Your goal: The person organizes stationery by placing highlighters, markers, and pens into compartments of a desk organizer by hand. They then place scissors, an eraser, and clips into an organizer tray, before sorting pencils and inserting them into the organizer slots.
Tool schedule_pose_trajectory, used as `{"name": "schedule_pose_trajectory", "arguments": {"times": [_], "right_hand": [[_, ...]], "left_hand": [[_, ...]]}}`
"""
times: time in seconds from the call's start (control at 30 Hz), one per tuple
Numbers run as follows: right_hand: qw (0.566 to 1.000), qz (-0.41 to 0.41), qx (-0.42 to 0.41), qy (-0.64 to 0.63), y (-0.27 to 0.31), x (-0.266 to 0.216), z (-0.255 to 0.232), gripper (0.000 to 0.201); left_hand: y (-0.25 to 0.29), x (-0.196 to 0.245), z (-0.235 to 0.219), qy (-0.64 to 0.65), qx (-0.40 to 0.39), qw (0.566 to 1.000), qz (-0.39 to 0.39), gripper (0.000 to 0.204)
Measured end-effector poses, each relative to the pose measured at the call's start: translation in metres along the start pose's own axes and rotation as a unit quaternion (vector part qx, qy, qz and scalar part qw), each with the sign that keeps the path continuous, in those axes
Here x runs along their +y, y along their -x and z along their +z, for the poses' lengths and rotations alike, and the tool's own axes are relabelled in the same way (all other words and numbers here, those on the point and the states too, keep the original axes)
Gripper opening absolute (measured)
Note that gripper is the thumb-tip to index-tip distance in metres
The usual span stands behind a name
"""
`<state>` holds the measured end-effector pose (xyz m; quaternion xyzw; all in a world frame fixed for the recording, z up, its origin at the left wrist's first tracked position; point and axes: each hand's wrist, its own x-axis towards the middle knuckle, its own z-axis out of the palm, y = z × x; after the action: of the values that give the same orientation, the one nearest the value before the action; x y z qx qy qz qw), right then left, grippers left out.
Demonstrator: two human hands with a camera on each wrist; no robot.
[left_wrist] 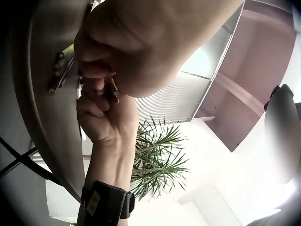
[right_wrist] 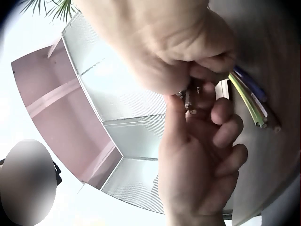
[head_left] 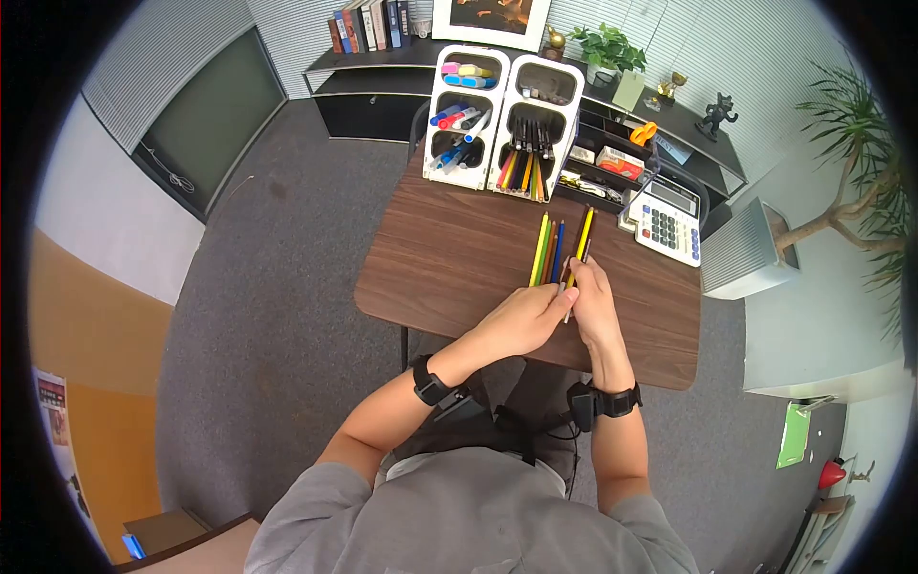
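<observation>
My right hand (head_left: 597, 304) grips a few coloured pencils (head_left: 582, 235), a yellow and a dark brown one among them, pointing away from me over the wooden table. Against it lies my left hand (head_left: 521, 320), its thumb and fingers pinching the near ends of these pencils. Those blunt pencil ends (right_wrist: 189, 102) stick out between both hands in the right wrist view. Just left of the grip, a row of loose coloured pencils (head_left: 548, 247), yellow, green, brown and blue, lies on the tabletop. The left hand partly covers their near ends in the head view.
A white two-column organizer (head_left: 496, 124) with markers, black pens and more pencils stands at the table's (head_left: 430, 258) back. Right of it are a black desk rack (head_left: 598, 172) with an orange tape dispenser (head_left: 643, 133) and a calculator (head_left: 667, 228). A potted plant (head_left: 846, 210) stands beyond.
</observation>
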<state>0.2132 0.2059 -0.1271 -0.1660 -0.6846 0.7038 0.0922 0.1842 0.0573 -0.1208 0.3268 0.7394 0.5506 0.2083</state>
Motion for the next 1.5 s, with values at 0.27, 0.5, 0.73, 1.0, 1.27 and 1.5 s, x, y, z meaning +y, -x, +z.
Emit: {"name": "schedule_pose_trajectory", "arguments": {"times": [0.27,0.5,0.73,1.0,1.27,1.5], "right_hand": [[0.994,0.067,-0.085,-0.023,-0.005,-0.027,0.029,0.023],[0.981,0.053,-0.189,-0.003,-0.024,-0.043,0.042,0.024],[0.977,0.051,-0.208,-0.003,-0.023,-0.037,0.037,0.030],[0.974,0.066,-0.217,-0.017,-0.043,-0.044,0.055,0.035],[0.973,0.128,-0.178,-0.074,-0.070,-0.049,0.060,0.034],[0.971,0.112,-0.195,-0.081,-0.058,-0.053,0.050,0.030]], "left_hand": [[0.008,-0.013,-0.010,0.223,0.016,0.973,-0.050,0.035],[0.010,0.005,-0.049,0.311,0.063,0.943,-0.105,0.031],[0.009,0.011,-0.067,0.329,0.046,0.931,-0.154,0.030],[0.000,0.014,-0.072,0.418,0.027,0.888,-0.188,0.028],[-0.036,0.017,-0.094,0.428,0.051,0.881,-0.195,0.028],[-0.054,0.001,-0.100,0.448,0.070,0.868,-0.204,0.029]]}}
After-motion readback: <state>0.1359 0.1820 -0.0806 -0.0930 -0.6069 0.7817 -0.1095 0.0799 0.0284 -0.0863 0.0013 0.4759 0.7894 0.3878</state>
